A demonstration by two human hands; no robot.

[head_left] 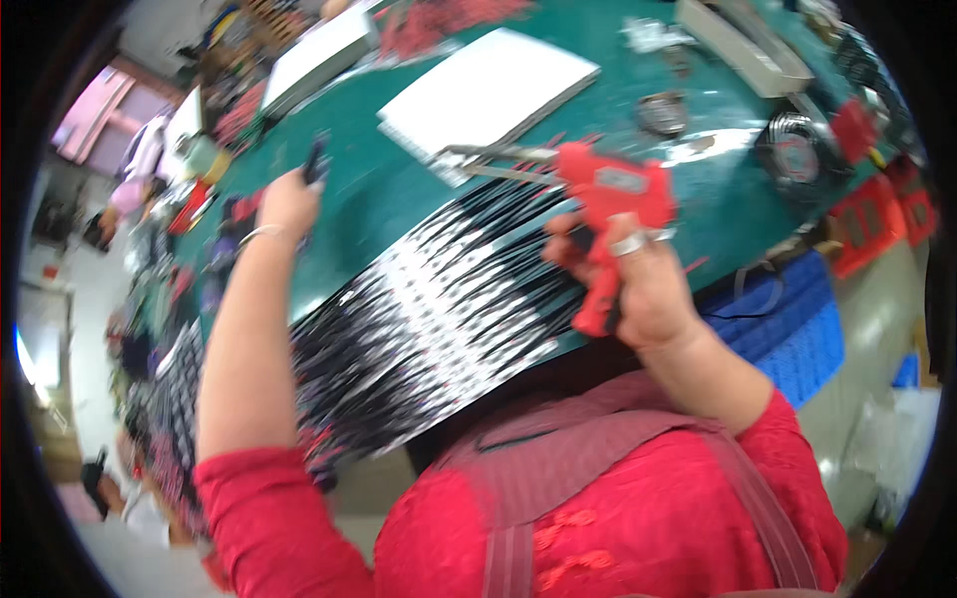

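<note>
My right hand (648, 289) is wrapped round the handle of a red pistol-shaped tool (623, 189). Two long metal prongs reach left from the tool over the near edge of a white stack of sheets. Farther left, my left hand (289, 204) is closed, and a small dark object (316, 159) sticks up from its fingers; blur hides its kind. Between my arms lie rows of black wires (498, 234) joined to a white dotted strip (429, 289). Neither hand touches these rows.
The white stack of sheets (498, 90) lies on the green table (588, 110). A coil of black cable (793, 154) and a long pale tray (748, 45) sit at the far right. Red bins (867, 224) and a blue crate (788, 329) stand beyond the table's right edge.
</note>
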